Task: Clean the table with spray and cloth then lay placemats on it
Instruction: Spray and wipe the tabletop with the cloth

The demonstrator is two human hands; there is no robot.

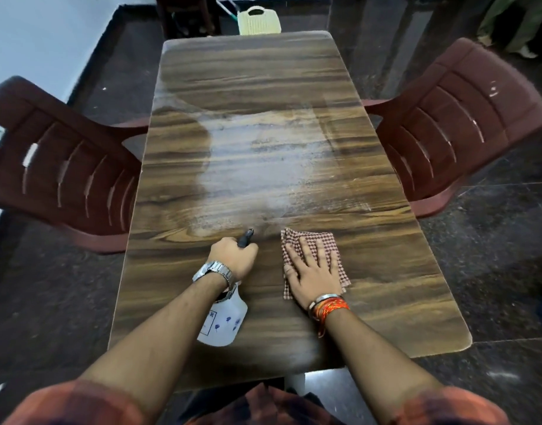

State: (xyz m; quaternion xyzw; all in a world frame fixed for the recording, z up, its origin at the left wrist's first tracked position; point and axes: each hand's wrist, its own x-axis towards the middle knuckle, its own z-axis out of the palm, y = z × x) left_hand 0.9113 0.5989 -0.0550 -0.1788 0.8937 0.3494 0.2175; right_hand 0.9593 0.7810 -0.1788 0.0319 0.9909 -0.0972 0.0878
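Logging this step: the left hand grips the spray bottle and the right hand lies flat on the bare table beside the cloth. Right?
Not quite. In the head view the right hand lies flat on the cloth itself, not beside it. The left hand does grip the spray bottle.

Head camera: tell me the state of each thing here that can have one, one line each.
Table: misted white across the middle, no placemats on it.
Spray bottle: tilted, nozzle aimed up the table, gripped near the top.
Cloth: spread flat on the table.
Left hand: fingers curled round the spray bottle.
Right hand: flat, fingers spread, pressing the cloth.
Left chair and right chair: upright, nobody seated.
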